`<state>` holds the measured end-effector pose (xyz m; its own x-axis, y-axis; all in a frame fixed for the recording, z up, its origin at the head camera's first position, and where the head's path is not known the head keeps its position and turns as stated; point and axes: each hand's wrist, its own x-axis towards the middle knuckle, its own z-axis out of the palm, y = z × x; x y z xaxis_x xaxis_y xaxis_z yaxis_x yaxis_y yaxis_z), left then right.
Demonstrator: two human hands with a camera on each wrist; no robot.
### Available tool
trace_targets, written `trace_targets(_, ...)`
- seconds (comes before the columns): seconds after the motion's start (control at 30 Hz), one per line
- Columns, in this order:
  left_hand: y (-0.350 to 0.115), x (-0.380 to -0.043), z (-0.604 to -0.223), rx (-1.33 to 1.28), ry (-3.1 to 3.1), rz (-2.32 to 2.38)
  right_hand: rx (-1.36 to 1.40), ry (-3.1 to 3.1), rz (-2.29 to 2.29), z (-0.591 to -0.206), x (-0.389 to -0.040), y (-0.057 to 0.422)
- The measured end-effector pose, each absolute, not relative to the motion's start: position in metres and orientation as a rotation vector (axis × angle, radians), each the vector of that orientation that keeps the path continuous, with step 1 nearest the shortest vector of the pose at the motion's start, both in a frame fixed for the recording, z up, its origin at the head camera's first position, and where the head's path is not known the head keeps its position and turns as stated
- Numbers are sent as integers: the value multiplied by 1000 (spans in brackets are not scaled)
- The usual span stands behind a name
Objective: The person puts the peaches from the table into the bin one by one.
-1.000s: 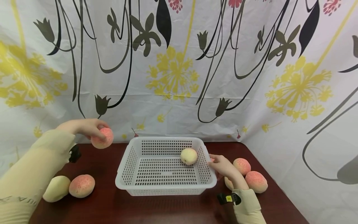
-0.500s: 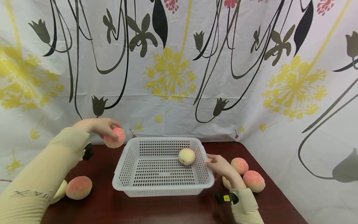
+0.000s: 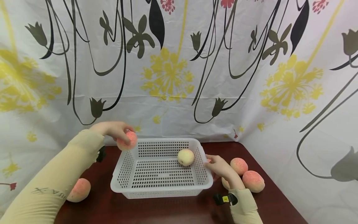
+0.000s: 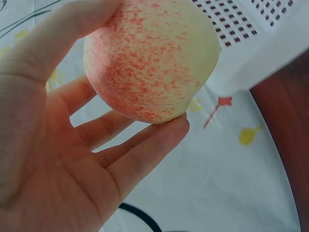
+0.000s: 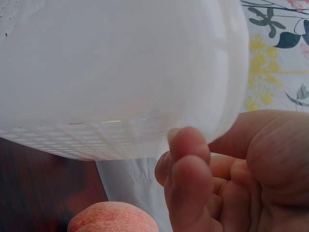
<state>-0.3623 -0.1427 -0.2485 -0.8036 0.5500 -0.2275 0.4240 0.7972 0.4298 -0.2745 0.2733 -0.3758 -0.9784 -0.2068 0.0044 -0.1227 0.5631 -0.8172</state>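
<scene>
My left hand (image 3: 113,128) holds a pink-speckled peach (image 3: 127,142) above the back left corner of a white plastic basket (image 3: 165,192). In the left wrist view, the thumb and fingertips curl around the peach (image 4: 154,63), its pale side turned toward the basket. My right hand (image 3: 222,167) grips the basket's right rim; in the right wrist view the thumb goes behind the rim and bent fingers (image 5: 190,183) press from below. Inside the basket, at the right, lies one pale yellow peach (image 3: 185,157).
On the dark red table (image 3: 156,211), a peach (image 3: 80,190) lies at the left, partly behind my left sleeve. More peaches sit right of my right hand, including a pink one (image 3: 239,165) and a larger one (image 3: 253,181). A flower-patterned cloth (image 3: 167,115) hangs behind the table.
My left hand has carried its peach rightward from beside the basket to over its back left corner. My right hand has kept its hold on the rim.
</scene>
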Motion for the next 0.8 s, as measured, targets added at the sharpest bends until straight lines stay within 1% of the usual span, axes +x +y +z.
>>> trace_targets(0.3, -115, -367, -267, 734, 2597, 568, -285, 2700, -1391, -378, -275, 274)
trace_targets(0.8, -67, -378, -308, 711, 2633, 419, -290, 2690, -1408, -379, -276, 274)
